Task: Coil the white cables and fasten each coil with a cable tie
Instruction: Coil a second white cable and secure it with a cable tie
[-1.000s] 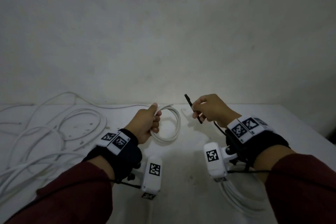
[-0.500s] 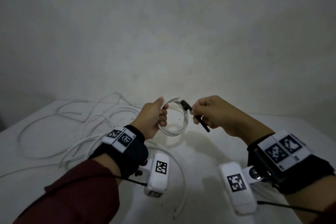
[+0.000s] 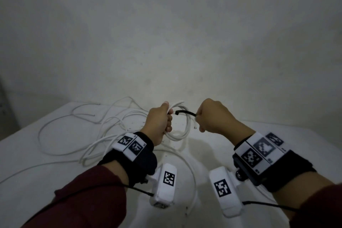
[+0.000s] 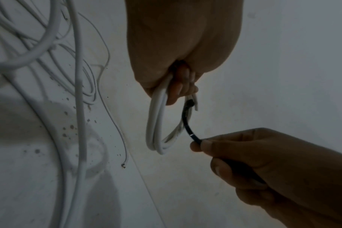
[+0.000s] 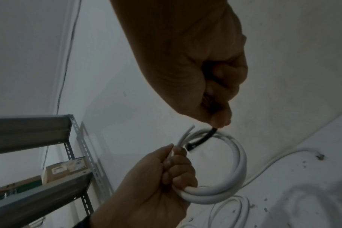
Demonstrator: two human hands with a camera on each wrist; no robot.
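Observation:
My left hand [image 3: 162, 122] grips a small coil of white cable [image 3: 182, 131] held upright above the table, its cut ends sticking up past the thumb. In the left wrist view the coil [image 4: 156, 128] hangs from the curled fingers. My right hand [image 3: 211, 118] pinches a black cable tie [image 3: 186, 112] whose head points left at the coil's top, close to my left thumb. The right wrist view shows the tie [image 5: 201, 139] passing across the coil's [image 5: 236, 166] upper strands beside my left hand [image 5: 166, 174]. My right hand [image 4: 244, 155] holds the tie's [image 4: 186, 123] tail.
Loose white cables [image 3: 96, 131] sprawl over the left half of the white table [image 3: 37, 146]; one strand [image 3: 192, 177] loops between my wrists. A plain wall stands right behind the table. A grey metal shelf rack [image 5: 39, 154] with a carton appears in the right wrist view.
Both hands rose off the table and came together. The tie, held apart and pointing up a second ago, now lies level with its head at the coil's top.

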